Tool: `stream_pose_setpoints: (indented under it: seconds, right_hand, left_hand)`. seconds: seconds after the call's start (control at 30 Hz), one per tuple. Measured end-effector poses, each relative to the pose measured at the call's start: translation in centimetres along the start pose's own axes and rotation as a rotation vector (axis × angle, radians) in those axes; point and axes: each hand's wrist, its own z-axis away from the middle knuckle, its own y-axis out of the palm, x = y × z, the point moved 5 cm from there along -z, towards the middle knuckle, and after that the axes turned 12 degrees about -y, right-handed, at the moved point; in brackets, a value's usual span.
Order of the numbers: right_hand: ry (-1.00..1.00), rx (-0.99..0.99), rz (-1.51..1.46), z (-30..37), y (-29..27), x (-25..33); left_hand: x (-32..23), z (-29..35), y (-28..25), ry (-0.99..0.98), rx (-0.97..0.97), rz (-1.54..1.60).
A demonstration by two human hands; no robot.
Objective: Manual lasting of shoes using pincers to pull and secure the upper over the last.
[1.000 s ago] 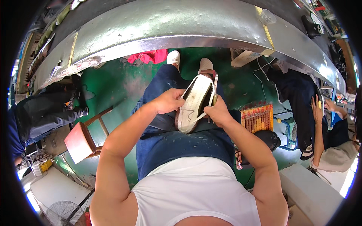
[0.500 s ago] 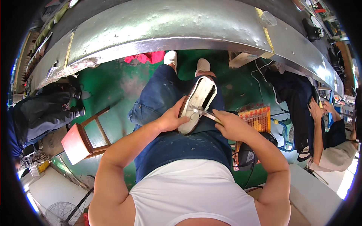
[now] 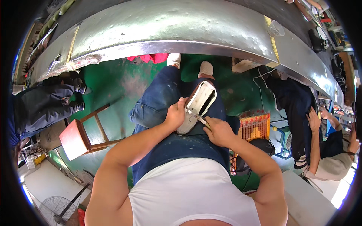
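Observation:
An upside-down shoe (image 3: pixel 199 98) rests across my lap, its pale underside facing up and a brown edge along its left. On its right a dark gap shows beside a raised white strip. My left hand (image 3: pixel 176 113) grips the shoe's left side near the lower half. Closed round the pale handle of a metal-headed hand tool (image 3: pixel 201 119) is my right hand (image 3: pixel 220 132). The tool's head lies against the underside close to my left fingers; its exact kind is hard to make out.
A metal-covered bench (image 3: pixel 169 28) runs across ahead. A wooden stool (image 3: pixel 78 139) stands at left, a beaded seat (image 3: pixel 255 126) at right. People sit on both sides; one person's hand (image 3: pixel 313 119) touches dark cloth. A fan (image 3: pixel 58 209) is at lower left.
My left hand has shifted further up the shoe's side, closer to the tool's head. My right hand has moved slightly left and down with the tool. The whole view has shifted a little.

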Motion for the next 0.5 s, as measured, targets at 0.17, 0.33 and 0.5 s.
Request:
stream_pose_setpoints:
  seconds: [0.17, 0.33, 0.5]
  right_hand:
    - [-0.057, -0.077, -0.017, -0.1, -2.7, -1.6]
    - [0.159, 0.009, 0.104, -0.5, -4.6, -1.3]
    - [0.192, 0.014, -0.053, 1.0, -3.3, -4.6]
  left_hand:
    - [-2.7, 1.3, -0.6, 0.227, -0.124, -0.366]
    - [-3.9, 2.6, 0.2, 0.559, -0.098, -0.48]
    - [-4.5, 2.6, 0.7, 0.662, 0.025, -0.753]
